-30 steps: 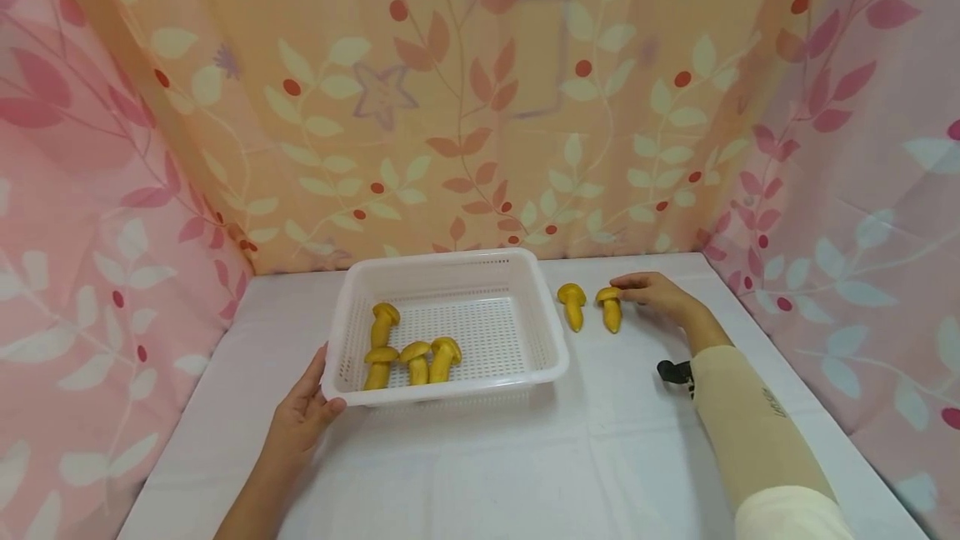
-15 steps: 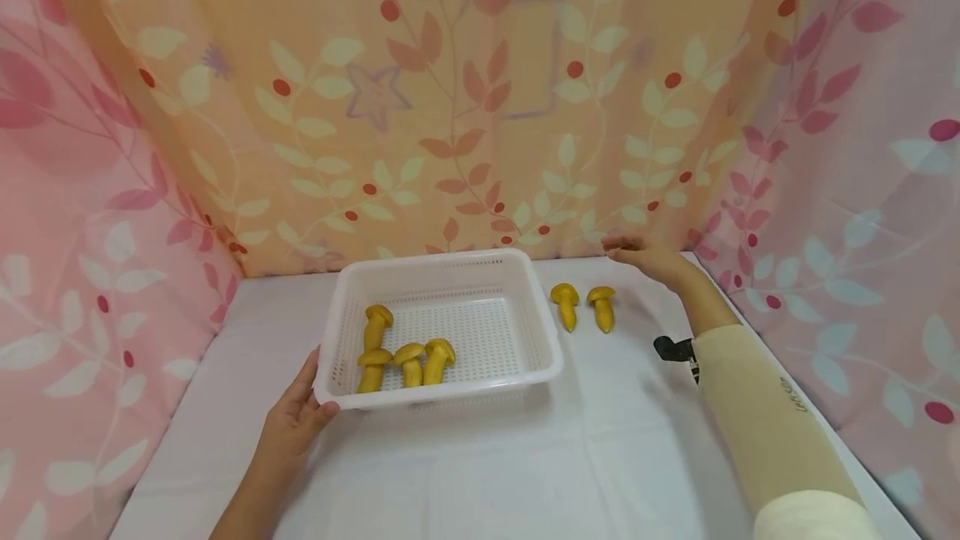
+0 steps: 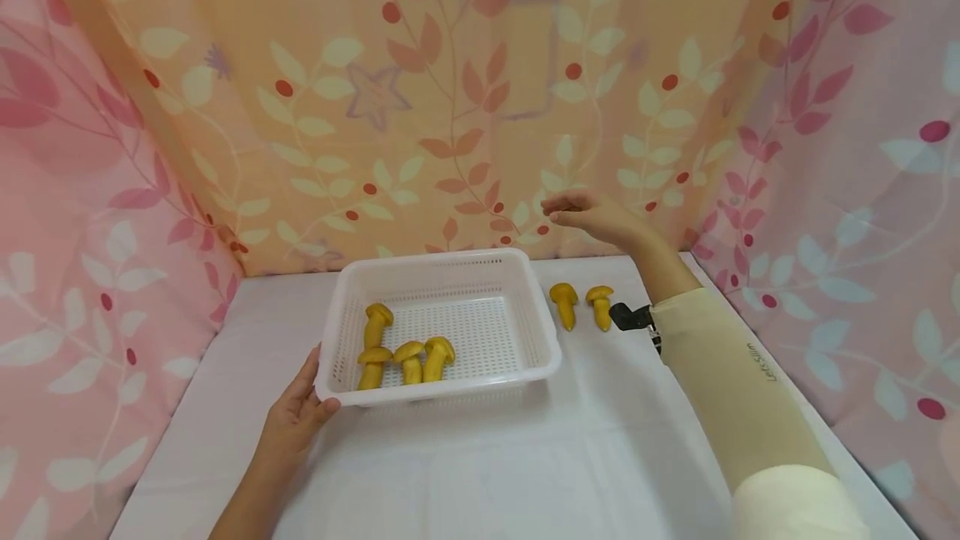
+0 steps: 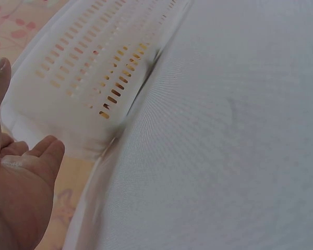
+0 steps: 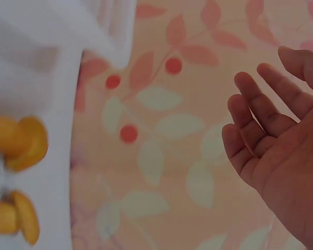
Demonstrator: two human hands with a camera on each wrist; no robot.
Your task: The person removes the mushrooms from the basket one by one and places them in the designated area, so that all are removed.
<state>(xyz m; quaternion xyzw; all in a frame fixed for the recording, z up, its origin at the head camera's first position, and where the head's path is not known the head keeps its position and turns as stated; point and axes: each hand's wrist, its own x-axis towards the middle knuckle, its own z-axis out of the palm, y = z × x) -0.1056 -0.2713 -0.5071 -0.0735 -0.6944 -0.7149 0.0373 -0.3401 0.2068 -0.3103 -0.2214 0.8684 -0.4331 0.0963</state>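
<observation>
A white plastic basket [image 3: 442, 394] with slotted walls stands on the table. Several yellow toy mushrooms [image 3: 411, 361] lie inside at its left. My left hand [image 3: 291, 423] holds the basket by its near left corner, thumb along the front side and fingers along the left side. In the left wrist view that hand [image 4: 26, 177] is close beside the slotted wall. Raised above the table's back edge, my right hand [image 3: 592, 217] has loosely spread fingers and holds nothing. Two more yellow mushrooms, a left one [image 3: 564, 305] and a right one [image 3: 600, 307], lie right of the basket.
The table [image 3: 487, 473] wears a white cloth. A flowered orange curtain [image 3: 465, 107] hangs behind it, with pink curtains [image 3: 67, 215] at the sides. A black camera mount [image 3: 632, 317] sticks out from my right sleeve [image 3: 727, 382].
My right hand has lifted away from the right mushroom on the table, rising and then moving left. Both loose mushrooms stay put. The left hand has stayed at the basket's corner.
</observation>
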